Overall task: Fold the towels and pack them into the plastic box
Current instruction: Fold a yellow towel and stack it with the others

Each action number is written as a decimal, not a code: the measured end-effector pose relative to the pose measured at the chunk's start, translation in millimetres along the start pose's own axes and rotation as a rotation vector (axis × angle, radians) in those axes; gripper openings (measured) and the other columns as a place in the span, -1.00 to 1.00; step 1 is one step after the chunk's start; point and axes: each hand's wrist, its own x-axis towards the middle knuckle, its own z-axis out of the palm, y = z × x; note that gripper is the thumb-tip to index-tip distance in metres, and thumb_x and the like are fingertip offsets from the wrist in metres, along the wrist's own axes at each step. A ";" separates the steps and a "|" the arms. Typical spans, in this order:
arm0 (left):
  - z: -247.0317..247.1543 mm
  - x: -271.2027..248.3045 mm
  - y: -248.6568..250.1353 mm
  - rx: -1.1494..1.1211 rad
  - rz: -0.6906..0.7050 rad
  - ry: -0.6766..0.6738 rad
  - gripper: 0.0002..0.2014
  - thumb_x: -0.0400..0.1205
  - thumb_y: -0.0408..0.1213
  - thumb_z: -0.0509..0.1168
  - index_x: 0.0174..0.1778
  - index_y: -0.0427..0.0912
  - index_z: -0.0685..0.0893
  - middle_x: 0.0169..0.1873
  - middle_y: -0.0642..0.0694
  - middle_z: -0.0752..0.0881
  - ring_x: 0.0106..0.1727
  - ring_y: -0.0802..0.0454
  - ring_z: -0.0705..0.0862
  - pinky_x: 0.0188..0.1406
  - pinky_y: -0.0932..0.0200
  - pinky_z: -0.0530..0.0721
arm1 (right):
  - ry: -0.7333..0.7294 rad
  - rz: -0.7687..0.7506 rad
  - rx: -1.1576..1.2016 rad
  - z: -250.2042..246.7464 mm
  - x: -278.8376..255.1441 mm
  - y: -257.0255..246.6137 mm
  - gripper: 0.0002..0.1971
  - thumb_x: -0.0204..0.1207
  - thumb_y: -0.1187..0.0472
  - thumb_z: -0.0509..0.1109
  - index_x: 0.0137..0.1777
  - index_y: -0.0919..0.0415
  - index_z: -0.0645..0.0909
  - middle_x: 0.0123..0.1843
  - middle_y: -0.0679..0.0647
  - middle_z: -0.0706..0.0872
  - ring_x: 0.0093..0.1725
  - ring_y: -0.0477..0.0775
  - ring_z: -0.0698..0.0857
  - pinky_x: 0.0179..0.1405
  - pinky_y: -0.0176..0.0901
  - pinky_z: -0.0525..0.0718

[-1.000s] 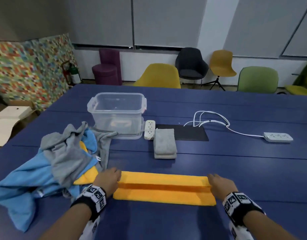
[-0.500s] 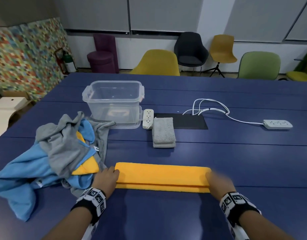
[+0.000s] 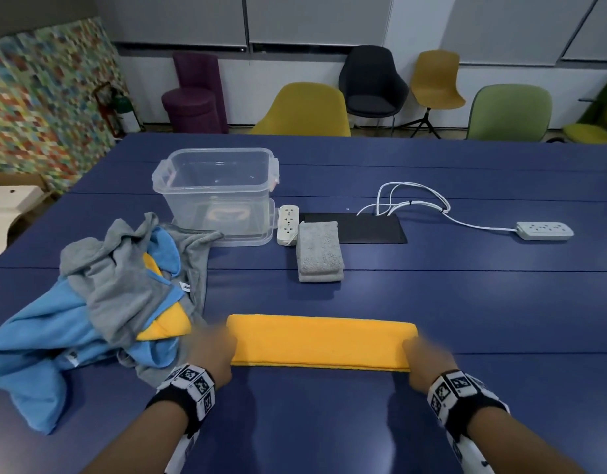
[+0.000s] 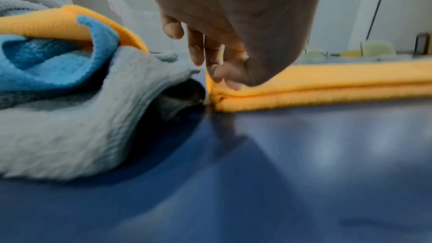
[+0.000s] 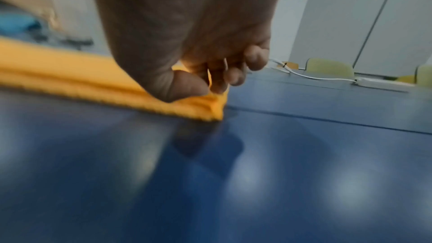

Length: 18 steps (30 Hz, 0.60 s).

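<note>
My left hand (image 3: 211,354) and right hand (image 3: 428,362) each pinch 1 end of the folded orange towel (image 3: 320,342), flat near the tabletop's near edge; the plastic box (image 3: 214,188) sits toward the far-left.

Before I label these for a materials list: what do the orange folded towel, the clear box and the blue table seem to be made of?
The orange folded towel looks like soft microfibre or terry cloth: matte, with a fine nap along its stacked edges. The clear box seems to be rigid translucent plastic, since the table shows through its glossy walls. The blue table has a smooth, semi-gloss top, probably laminate, as it reflects blurry light patches.
</note>
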 end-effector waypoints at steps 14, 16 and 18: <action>18.3 58.0 119.1 -0.465 0.135 0.167 -0.46 0.75 0.00 -0.31 0.64 -0.08 -0.22 0.65 -0.08 -0.13 0.63 -0.09 -0.36 0.59 -0.03 -0.24 | 0.429 -0.180 0.379 34.6 61.1 -120.9 -0.42 0.69 -0.10 -0.28 0.64 0.15 0.01 0.69 0.15 -0.09 0.67 0.17 -0.20 0.59 0.04 -0.02; 33.3 59.4 108.4 -0.382 0.167 0.116 -0.41 0.72 0.09 -0.35 0.65 -0.08 -0.18 0.63 -0.10 -0.06 0.66 -0.08 -0.28 0.57 -0.02 -0.20 | 0.455 -0.202 0.369 43.6 62.6 -104.8 -0.35 0.66 -0.21 -0.32 0.65 0.12 -0.19 0.68 0.09 -0.25 0.66 0.12 -0.27 0.57 -0.01 -0.18; 48.9 63.7 87.6 -0.336 0.212 0.071 -0.40 0.72 0.13 -0.33 0.65 -0.08 -0.16 0.65 -0.08 -0.18 0.66 -0.05 -0.27 0.55 0.01 -0.16 | 0.450 -0.193 0.334 49.3 63.0 -81.7 -0.33 0.65 -0.25 -0.30 0.65 0.12 -0.20 0.68 0.06 -0.26 0.66 0.10 -0.27 0.56 -0.03 -0.17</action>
